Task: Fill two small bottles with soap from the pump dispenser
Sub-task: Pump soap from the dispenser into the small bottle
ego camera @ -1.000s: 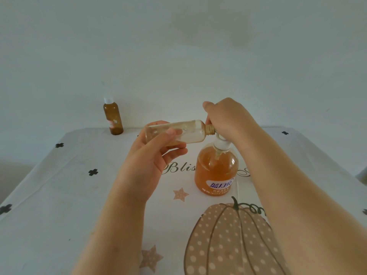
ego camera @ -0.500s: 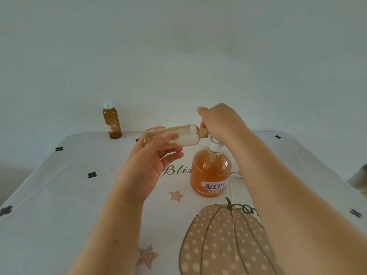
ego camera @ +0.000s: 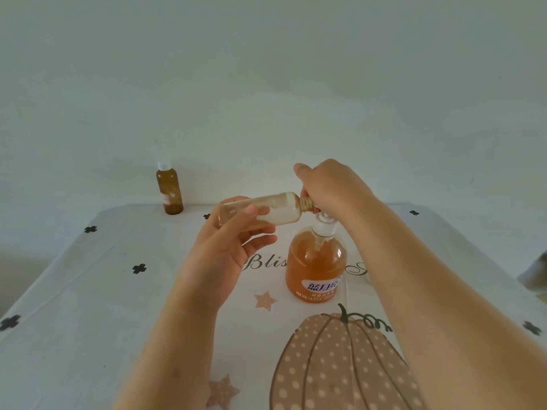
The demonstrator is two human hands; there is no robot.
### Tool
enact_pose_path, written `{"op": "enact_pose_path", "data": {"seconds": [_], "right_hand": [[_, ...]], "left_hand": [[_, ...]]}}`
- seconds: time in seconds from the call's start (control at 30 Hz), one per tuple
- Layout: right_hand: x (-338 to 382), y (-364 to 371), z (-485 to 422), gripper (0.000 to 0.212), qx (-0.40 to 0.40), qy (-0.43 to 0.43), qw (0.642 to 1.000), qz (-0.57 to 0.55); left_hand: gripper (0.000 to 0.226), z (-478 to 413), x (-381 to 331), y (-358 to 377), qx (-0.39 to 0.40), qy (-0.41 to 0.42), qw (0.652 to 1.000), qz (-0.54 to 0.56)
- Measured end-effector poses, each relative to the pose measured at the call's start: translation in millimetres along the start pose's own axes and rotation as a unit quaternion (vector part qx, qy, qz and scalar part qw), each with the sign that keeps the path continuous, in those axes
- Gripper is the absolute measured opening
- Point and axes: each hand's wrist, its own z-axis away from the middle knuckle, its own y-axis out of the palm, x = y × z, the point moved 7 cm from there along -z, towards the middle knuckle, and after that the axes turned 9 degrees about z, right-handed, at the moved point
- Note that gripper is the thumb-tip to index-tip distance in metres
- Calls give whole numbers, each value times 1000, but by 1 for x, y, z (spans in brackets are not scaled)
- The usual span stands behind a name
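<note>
An amber bottle [ego camera: 169,190] stands capped at the bench's [ego camera: 88,306] far left corner. The left hand [ego camera: 228,247] grips a clear bottle [ego camera: 266,213] sideways, its neck meeting the pump dispenser [ego camera: 316,266] mid-bench. The right hand [ego camera: 331,187] clasps the pump head.

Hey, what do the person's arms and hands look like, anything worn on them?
Both are bare: no sleeve shows on the left forearm or right forearm, and no glove, ring, watch or bracelet on the left hand or right hand. The left thumbnail looks short and unpainted.
</note>
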Motion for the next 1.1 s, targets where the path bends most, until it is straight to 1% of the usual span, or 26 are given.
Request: {"op": "enact_pose_path", "data": {"seconds": [0.17, 0.3, 0.43, 0.8, 0.97, 1.1], "right_hand": [[-7, 1, -1, 49, -7, 3, 999, -52], [-11, 11, -5, 45, -7, 3, 998, -58], [-12, 13, -6, 45, -3, 5, 997, -71], [-9, 10, -2, 45, 1, 18, 998, -53], [-3, -4, 4, 47, -27, 2, 999, -30], [1, -11, 4, 54, -48, -10, 999, -21]], "left_hand": [[32, -1, 2, -1, 3, 0, 1000, 3], [25, -5, 4, -7, -4, -1, 1000, 4], [26, -5, 5, -8, -6, -3, 1000, 1], [31, -3, 2, -4, -4, -5, 1000, -2], [36, -2, 0, -1, 2, 0, 1000, 7], [36, -1, -1, 1, 6, 6, 1000, 2]]}}
